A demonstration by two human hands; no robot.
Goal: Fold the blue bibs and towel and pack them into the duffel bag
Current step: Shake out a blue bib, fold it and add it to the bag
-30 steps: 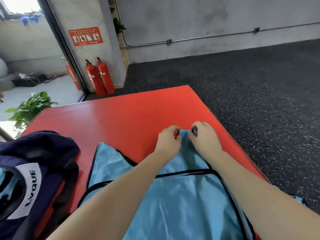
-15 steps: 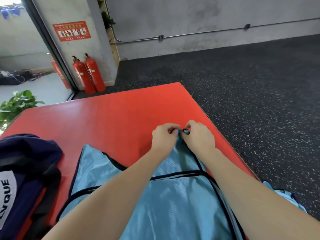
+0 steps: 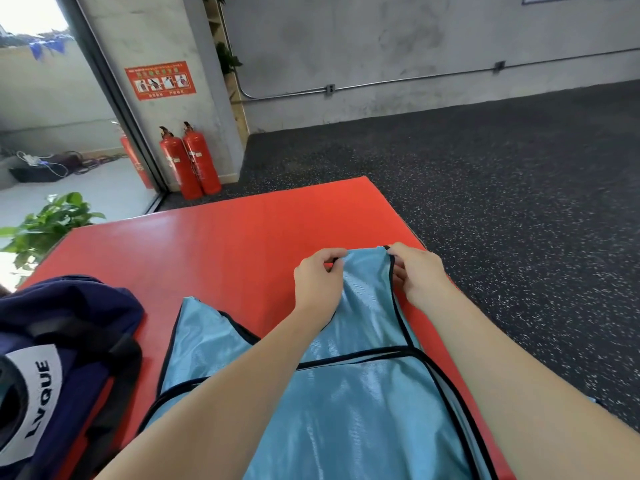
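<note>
Both hands are out on the red mat [image 3: 242, 244], working the far strap of the blue bib [image 3: 346, 403]. The left hand [image 3: 317, 282] pinches the strap's left corner, fingers curled around the black-trimmed edge; the right hand [image 3: 419, 275] grips the right corner, fingers tucked beneath the trim. The bib lies flat under both forearms, running back towards the person. Well left of the left hand sits the navy duffel bag [image 3: 69, 348]; whether anything lies inside cannot be made out.
</note>
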